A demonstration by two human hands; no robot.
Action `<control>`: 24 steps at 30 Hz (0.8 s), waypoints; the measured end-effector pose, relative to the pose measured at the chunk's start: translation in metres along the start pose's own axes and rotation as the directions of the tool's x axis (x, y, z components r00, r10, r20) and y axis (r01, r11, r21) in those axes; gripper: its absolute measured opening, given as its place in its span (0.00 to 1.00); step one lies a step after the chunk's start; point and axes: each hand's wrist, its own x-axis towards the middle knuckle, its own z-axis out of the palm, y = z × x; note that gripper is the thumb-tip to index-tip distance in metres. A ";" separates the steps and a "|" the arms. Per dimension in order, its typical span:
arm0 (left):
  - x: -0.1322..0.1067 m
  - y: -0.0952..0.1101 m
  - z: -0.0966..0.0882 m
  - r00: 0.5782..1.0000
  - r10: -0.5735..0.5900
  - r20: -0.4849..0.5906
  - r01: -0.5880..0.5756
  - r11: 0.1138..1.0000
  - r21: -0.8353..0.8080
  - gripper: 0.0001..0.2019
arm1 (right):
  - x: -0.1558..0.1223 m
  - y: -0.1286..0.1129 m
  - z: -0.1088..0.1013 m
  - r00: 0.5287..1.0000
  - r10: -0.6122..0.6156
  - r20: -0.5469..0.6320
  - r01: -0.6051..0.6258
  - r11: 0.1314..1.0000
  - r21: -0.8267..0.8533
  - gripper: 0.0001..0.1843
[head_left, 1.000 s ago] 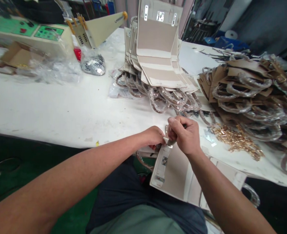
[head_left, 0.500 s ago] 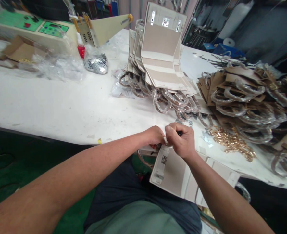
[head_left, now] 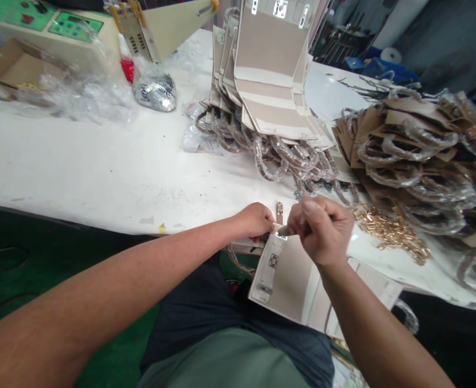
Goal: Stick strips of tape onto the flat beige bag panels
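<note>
Right now, in the head view, my right hand (head_left: 322, 230) pinches a small pointed piece (head_left: 285, 230), unclear what, at the far edge of the beige bag panel (head_left: 286, 285) across my lap (head_left: 205, 302). My left hand (head_left: 254, 221) grips that edge; this close work calls for a steady pinch.

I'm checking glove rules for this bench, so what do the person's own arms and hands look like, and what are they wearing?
The left hand and the right hand are bare, with no gloves, and no ring or watch shows. The forearms are bare too, with no sleeves on them. Below them show a pale grey-green top and dark navy trousers or shorts.
</note>
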 end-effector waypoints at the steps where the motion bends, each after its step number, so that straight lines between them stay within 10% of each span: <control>1: 0.000 0.001 -0.001 1.000 -0.009 0.000 0.009 1.000 -0.004 0.09 | 0.001 -0.002 0.000 0.999 -0.021 -0.025 0.022 1.000 0.022 0.27; 24: 0.005 -0.003 0.001 0.995 -0.094 -0.040 0.086 0.983 -0.164 0.07 | -0.002 0.006 -0.008 0.997 0.031 -0.071 -0.043 0.983 -0.180 0.25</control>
